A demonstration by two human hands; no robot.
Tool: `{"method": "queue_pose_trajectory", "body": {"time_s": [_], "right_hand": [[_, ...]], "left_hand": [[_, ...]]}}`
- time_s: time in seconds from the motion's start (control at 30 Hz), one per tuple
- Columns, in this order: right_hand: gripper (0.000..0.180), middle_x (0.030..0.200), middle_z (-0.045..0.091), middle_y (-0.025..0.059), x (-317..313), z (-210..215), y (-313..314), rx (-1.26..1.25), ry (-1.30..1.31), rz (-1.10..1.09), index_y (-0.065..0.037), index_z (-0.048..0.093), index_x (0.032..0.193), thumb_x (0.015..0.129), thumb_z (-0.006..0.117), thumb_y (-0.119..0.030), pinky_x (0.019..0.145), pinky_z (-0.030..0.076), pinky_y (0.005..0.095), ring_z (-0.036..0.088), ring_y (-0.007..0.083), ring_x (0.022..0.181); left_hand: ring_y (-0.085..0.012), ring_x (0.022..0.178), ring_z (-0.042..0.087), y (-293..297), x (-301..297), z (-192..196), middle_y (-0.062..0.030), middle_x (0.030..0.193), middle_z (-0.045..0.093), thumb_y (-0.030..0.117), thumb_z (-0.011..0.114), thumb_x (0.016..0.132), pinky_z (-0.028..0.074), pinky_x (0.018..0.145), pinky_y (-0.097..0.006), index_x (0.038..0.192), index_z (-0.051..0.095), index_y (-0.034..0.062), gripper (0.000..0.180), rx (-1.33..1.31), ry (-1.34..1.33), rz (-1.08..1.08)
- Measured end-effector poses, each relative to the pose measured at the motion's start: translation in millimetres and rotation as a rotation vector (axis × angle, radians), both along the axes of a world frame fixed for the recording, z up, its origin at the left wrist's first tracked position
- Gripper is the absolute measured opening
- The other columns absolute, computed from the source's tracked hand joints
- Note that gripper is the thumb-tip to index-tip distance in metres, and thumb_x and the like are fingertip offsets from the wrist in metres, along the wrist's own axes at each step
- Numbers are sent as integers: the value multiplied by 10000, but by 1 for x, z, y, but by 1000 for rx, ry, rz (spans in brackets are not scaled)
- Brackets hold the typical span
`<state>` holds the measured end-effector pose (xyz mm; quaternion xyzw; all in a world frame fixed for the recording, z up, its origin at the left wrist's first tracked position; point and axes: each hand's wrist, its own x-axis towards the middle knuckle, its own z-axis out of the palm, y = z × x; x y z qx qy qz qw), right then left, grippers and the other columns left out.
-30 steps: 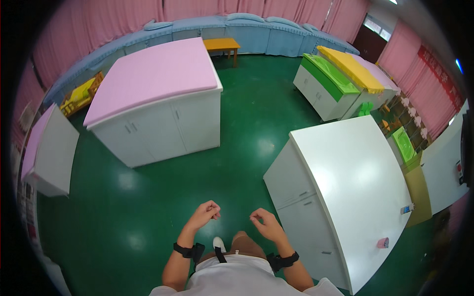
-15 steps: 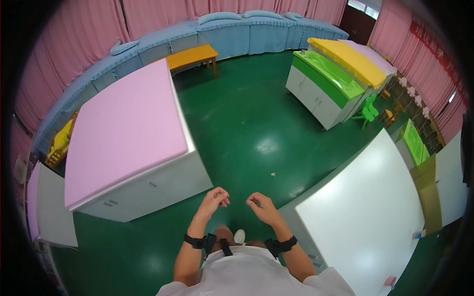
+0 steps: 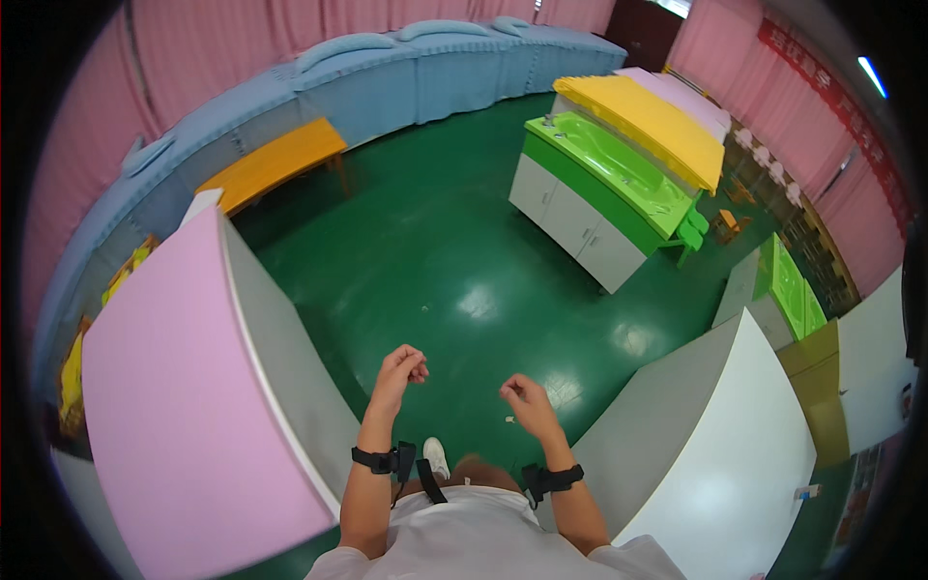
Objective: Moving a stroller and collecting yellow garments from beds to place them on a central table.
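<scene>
Both hands are empty and held out in front of the waist over the green floor [image 3: 445, 261]. Left hand [image 3: 401, 370] has its fingers curled loosely toward the palm, gripping nothing; right hand [image 3: 522, 396] is likewise half-closed and holds nothing. Each wrist carries a black strap. No thing lies within reach of either hand; nearest is the pink-topped bench [image 3: 164, 406], just left of the left forearm, its white side edge running close along the arm. To the right of that bench, past the hands, stands a white bench [image 3: 744, 435], corner pointing inward. Between the two the floor forms an open lane widening ahead toward a green bench [image 3: 604, 184]. An orange bench [image 3: 275, 164] sits beyond the pink bench's far end.
</scene>
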<state>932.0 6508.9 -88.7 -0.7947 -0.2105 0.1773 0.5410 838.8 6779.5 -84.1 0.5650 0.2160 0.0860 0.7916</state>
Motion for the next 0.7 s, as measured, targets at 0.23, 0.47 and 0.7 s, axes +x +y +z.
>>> {"method": "queue_pose_trajectory", "body": {"time_s": [0.23, 0.47, 0.7], "right_hand": [[137, 857, 650, 111, 179, 5, 66, 13, -3, -149, 27, 622, 935, 941, 614, -109, 721, 512, 335, 623, 196, 784], [159, 879, 651, 124, 393, -19, 148, -95, -23, -167, 27, 622, 944, 935, 618, -132, 735, 516, 350, 629, 220, 785], [177, 846, 660, 105, 613, 20, 264, -147, -78, 23, 16, 629, 959, 942, 627, -161, 725, 520, 347, 630, 192, 780]], "left_hand": [[-95, 671, 554, 96, 191, -18, -11, 727, 601, 191, 571, 982, 475, 648, -250, 866, 601, 70, 170, -17, 36, -111], [-99, 669, 563, 219, 378, -52, -12, 720, 603, 192, 575, 973, 467, 636, -261, 880, 606, 77, 151, 46, 176, -30], [-113, 676, 568, 327, 535, -36, -18, 726, 593, 189, 575, 967, 451, 626, -259, 867, 593, 79, 149, 18, 74, 90]]}}
